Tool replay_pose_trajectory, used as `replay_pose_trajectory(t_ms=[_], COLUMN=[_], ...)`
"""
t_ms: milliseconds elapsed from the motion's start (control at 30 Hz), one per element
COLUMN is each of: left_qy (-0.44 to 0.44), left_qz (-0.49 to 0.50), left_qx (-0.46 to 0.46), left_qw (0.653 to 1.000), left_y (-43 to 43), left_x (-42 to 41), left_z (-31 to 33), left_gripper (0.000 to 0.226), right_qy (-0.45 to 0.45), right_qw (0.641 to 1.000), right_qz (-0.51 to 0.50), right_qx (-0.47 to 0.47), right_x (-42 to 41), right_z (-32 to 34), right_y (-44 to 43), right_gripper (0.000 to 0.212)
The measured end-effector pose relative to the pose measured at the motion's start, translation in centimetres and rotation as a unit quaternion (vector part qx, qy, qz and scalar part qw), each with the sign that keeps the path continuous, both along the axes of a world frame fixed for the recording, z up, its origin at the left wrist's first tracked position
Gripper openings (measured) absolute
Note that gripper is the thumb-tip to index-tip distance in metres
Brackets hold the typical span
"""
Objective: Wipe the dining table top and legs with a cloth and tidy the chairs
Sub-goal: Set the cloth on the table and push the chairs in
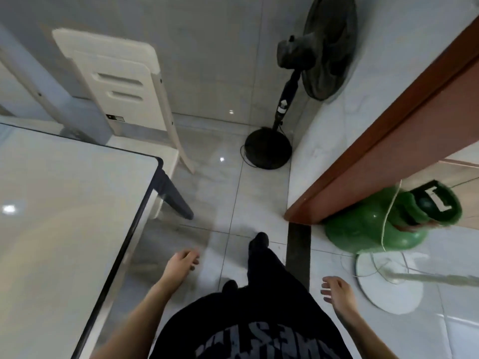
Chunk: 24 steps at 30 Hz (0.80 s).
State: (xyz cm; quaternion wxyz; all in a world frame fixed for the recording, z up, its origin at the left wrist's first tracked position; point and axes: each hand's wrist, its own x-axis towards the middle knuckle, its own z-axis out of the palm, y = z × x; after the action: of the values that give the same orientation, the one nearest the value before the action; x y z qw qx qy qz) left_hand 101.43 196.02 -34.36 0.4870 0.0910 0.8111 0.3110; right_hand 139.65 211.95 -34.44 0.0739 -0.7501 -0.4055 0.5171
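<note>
White glossy table top (64,203) with a dark rim fills the left side; its dark leg (177,200) slants down to the tiled floor (233,193); a cream chair (124,86) stands just beside the table's far end; the left hand (181,265) and the right hand (337,294) hang well apart (fingers loosely curled, holding nothing); a black fan (268,151) stands in the corner

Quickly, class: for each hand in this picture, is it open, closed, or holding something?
Left hand: open, fingers loosely curled, holding nothing.
Right hand: open, fingers relaxed, holding nothing.
</note>
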Motion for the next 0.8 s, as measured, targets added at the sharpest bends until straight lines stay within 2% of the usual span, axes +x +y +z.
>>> replay_pose_trajectory(t_ms=[133,400,633,800], left_qy=[-0.009,-0.026,-0.038,-0.043], left_qz=[0.012,0.148,0.193,0.192], left_qx=[-0.011,-0.047,-0.063,-0.058], left_qw=[1.0,0.988,0.979,0.979], left_y=[5.0,10.9,14.9,19.6], left_x=[-0.9,-2.7,-5.7,-11.1], left_z=[-1.0,-0.3,-0.3,-1.1], left_gripper=[0.024,0.024,0.023,0.02], right_qy=[0.007,0.051,0.057,0.06], right_qw=[0.999,0.991,0.982,0.983], right_qz=[0.032,0.122,0.178,0.175], right_qx=[-0.007,0.002,-0.005,0.011], right_x=[-3.3,-13.7,-21.0,-24.6], right_z=[-0.6,0.7,-0.3,-0.8], right_y=[8.3,24.3,32.1,36.2], right_gripper=[0.021,0.021,0.025,0.024])
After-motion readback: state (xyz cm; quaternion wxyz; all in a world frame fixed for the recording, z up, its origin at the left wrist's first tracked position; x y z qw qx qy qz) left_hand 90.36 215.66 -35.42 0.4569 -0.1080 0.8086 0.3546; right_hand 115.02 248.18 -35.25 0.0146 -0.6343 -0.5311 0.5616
